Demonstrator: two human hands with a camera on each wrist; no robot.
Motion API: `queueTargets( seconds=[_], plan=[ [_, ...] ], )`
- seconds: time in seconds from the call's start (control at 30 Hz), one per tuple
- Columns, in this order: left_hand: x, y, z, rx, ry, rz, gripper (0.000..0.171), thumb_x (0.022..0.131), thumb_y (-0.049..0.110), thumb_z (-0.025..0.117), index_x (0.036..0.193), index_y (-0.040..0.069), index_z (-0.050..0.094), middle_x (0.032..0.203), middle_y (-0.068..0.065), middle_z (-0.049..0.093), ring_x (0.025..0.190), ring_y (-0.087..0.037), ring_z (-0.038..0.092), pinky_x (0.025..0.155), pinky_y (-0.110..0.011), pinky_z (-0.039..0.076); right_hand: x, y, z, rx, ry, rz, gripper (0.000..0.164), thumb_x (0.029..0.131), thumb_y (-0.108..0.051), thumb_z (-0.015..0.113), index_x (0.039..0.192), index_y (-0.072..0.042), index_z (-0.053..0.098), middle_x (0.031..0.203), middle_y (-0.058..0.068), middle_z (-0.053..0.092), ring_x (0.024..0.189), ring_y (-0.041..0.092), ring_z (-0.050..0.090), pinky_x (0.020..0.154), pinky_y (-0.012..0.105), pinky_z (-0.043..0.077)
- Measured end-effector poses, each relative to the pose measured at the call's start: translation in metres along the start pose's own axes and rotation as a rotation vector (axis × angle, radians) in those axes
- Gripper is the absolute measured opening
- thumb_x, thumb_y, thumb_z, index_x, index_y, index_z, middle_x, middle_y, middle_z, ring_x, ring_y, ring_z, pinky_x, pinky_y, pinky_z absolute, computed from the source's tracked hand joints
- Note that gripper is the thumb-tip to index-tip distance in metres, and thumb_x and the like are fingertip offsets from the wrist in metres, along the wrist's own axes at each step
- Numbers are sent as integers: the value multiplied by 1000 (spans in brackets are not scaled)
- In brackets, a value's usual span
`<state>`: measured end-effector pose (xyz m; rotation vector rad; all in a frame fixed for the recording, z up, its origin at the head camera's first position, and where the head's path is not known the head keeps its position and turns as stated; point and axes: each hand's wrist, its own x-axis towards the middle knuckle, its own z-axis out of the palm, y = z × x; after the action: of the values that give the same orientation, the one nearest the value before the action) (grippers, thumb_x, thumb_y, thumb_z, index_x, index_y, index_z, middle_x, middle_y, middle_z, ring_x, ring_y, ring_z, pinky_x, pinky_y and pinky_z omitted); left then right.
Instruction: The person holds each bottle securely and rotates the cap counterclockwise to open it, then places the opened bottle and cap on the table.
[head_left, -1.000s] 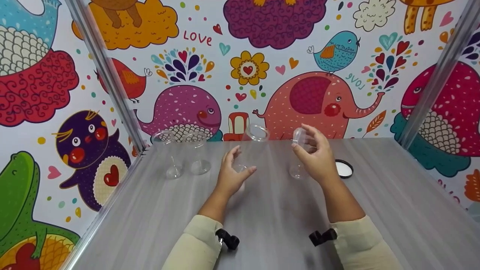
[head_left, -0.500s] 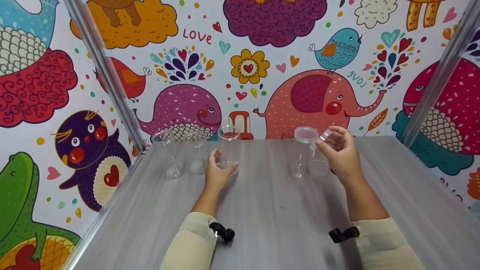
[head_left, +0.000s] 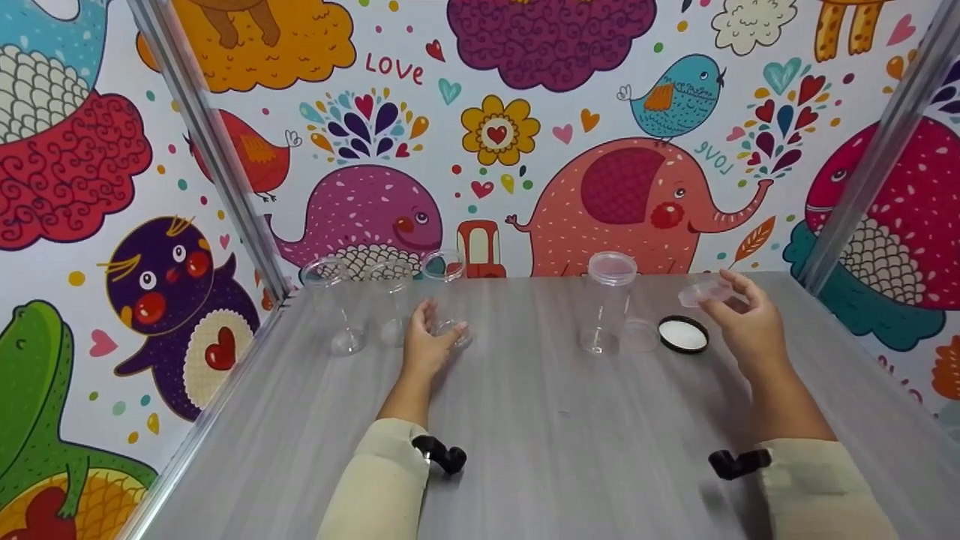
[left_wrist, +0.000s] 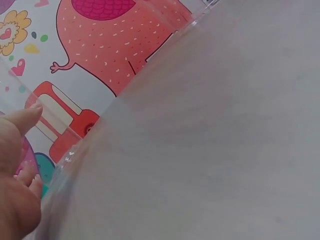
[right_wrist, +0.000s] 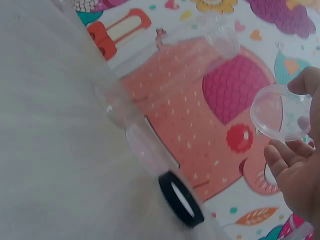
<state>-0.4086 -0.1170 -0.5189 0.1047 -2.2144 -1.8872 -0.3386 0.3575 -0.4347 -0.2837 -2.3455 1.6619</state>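
On the left, my left hand [head_left: 429,343] curls round the lower part of a clear plastic jar [head_left: 447,296], thumb on the near side. In the left wrist view the thumb [left_wrist: 25,120] overlaps the jar's transparent wall. My right hand [head_left: 750,330] pinches a clear round lid [head_left: 699,293] by its edge above the right side of the table. The right wrist view shows this lid [right_wrist: 270,112] between thumb and fingers. Another clear jar [head_left: 611,300] stands upright left of the right hand. Beside its base lies a clear disc-shaped lid [head_left: 640,336].
Two more clear jars, one at the far left [head_left: 336,307] and one beside it [head_left: 391,307], stand left of the left hand. A black-rimmed lid with a white face [head_left: 683,334] lies near the right hand. A patterned wall [head_left: 495,217] closes off the grey table's back.
My left hand and its jar have moved left, towards the other two jars. My right hand has carried the clear lid rightward, away from the right jar, uncovering the black-rimmed lid.
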Motion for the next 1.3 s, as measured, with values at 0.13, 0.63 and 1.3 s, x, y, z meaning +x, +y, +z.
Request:
queueTargets(
  seconds=[0.13, 0.63, 1.3],
  plan=[
    [1, -2, -2, -10, -12, -44, 91, 93, 19, 85, 166, 9, 32, 172, -10, 41, 163, -33, 34, 135, -51, 27, 10, 22, -8, -25, -16, 115, 93, 96, -65, 68, 171, -31, 25, 181, 8, 20, 164, 39, 28, 127, 60, 38],
    [-1, -7, 0, -12, -51, -67, 87, 98, 19, 79, 168, 10, 27, 178, -12, 29, 166, -33, 26, 136, -48, 25, 24, 78, -39, -222, -15, 332, 98, 102, -57, 65, 172, -11, 13, 180, 19, 14, 164, 46, 22, 133, 63, 26],
    [2, -8, 1, 9, -42, -58, 73, 109, 8, 55, 172, 13, 17, 180, -12, 21, 168, -34, 18, 137, -49, 19, 27, 86, -35, -424, -82, 309, 80, 108, -27, 60, 167, 5, 17, 169, 37, 26, 153, 54, 33, 129, 68, 27]
  ],
)
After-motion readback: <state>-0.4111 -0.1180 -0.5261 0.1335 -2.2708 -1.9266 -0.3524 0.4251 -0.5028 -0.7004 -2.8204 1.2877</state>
